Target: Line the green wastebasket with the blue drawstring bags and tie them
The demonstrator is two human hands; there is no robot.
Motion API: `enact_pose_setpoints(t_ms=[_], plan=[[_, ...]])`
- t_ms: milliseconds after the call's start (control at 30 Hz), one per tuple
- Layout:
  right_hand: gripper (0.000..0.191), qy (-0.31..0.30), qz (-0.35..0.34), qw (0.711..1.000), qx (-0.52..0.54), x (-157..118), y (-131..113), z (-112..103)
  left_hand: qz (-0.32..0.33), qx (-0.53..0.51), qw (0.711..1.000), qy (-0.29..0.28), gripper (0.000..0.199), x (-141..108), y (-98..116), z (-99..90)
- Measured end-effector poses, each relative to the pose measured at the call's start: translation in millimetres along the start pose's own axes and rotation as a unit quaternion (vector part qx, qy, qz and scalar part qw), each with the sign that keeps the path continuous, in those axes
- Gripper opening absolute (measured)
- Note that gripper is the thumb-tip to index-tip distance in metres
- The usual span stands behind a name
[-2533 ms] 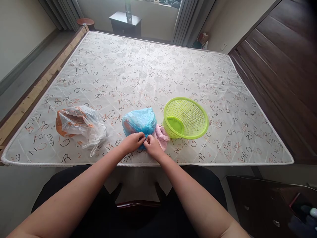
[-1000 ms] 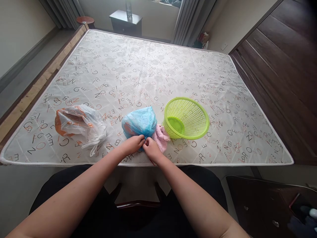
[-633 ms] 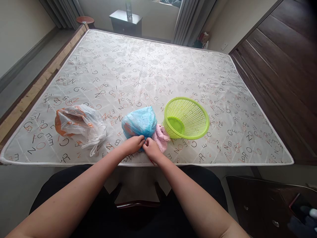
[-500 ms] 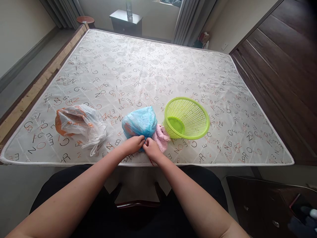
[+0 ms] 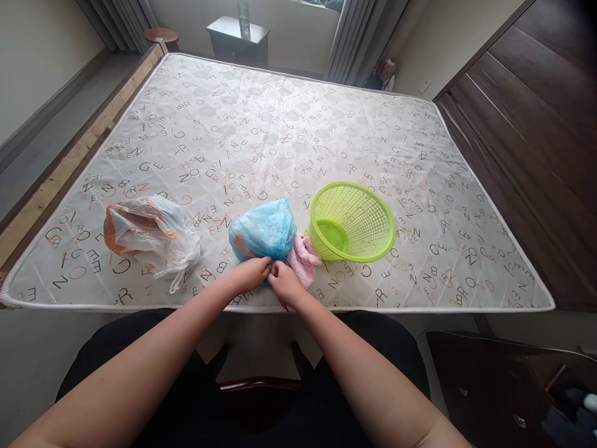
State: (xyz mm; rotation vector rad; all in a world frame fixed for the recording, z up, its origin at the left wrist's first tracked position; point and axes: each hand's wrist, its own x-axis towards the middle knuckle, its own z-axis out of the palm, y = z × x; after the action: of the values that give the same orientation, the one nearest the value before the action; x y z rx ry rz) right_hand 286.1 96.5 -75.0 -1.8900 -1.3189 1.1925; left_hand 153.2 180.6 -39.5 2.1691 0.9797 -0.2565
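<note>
A filled blue plastic bag (image 5: 263, 229) lies near the front edge of the mattress, its gathered neck toward me. My left hand (image 5: 255, 272) pinches the neck from the left, and my right hand (image 5: 285, 281) pinches it from the right, the fingertips almost touching. What exactly lies between the fingers is small and partly hidden. A thin red strip hangs below my right hand. Against the bag's right side rests a pink cloth (image 5: 304, 260), just beyond my right hand. Right of the cloth, a green plastic basket (image 5: 352, 222) leans on its side, its opening tilted toward me.
A white and orange plastic bag (image 5: 153, 233) lies on the left part of the patterned mattress (image 5: 261, 143). Past the far edge stand a small cabinet (image 5: 237, 40) with a glass on it and a round stool (image 5: 161, 36). Dark wooden panels rise at the right.
Both hands have shifted very slightly left at the bag's neck and keep their pinch. The red strip below my right hand shows a little more. The basket and cloth stay in place.
</note>
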Motion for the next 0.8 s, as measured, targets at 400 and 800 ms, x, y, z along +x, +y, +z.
enact_pose_setpoints(t_ms=[400,800], plan=[[0.015,-0.021,-0.027,0.999,-0.013,0,0,0,0.022,0.039,0.999,0.001,0.020,2,-7,5.3],[0.012,0.027,-0.037,0.997,0.057,3,-4,-10,0.026,-0.008,0.997,0.068,0.022,2,5,-7.9]])
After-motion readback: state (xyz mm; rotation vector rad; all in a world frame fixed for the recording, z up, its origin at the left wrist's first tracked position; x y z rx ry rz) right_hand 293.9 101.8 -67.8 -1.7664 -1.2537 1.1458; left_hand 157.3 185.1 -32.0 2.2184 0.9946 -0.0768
